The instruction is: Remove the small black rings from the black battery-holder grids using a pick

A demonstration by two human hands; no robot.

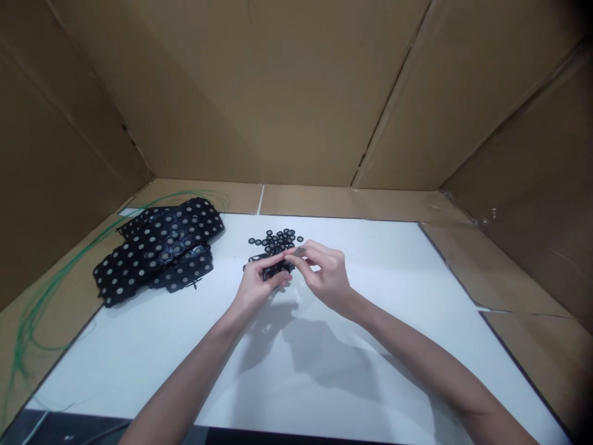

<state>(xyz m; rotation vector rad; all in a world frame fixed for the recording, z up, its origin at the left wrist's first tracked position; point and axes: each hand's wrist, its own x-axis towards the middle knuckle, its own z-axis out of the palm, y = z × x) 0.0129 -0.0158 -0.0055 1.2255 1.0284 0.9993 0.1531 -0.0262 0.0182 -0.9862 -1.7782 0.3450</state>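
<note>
Holding black punched strip [277, 270] | left hand [256, 287] | right hand [328, 277] (pinching it too)

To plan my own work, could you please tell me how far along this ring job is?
Done: a loose cluster of small black rings lies on the white sheet. In hand: the left hand holds a black strip, the right hand pinching at it. Left: a heap of dotted black sheets lies beside them.

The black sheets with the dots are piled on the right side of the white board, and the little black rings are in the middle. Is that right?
Not quite. The head view shows the dotted black sheets piled on the left side of the white board, not the right. The little black rings are in the middle.
</note>
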